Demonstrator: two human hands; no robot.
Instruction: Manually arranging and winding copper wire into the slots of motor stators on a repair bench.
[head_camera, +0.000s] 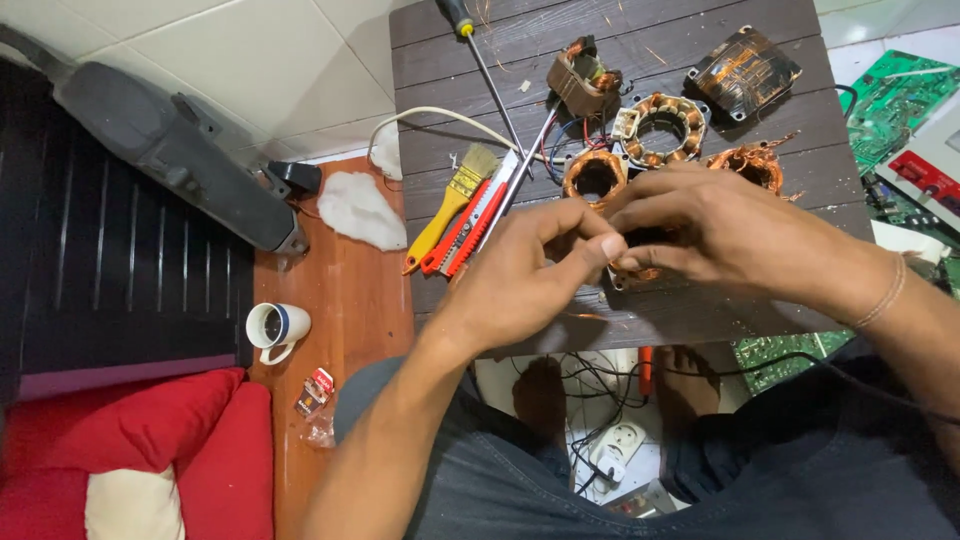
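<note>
I see both hands meeting at the centre of the frame over the dark wooden table (700, 90). My left hand (525, 270) pinches its fingertips together on a small motor coil (640, 272), mostly hidden. My right hand (720, 225) clamps over the same coil from the right. Just above sit a copper coil (595, 177) and a ring-shaped winding (665, 125); a yellow brush (450, 205) lies left of centre.
</note>
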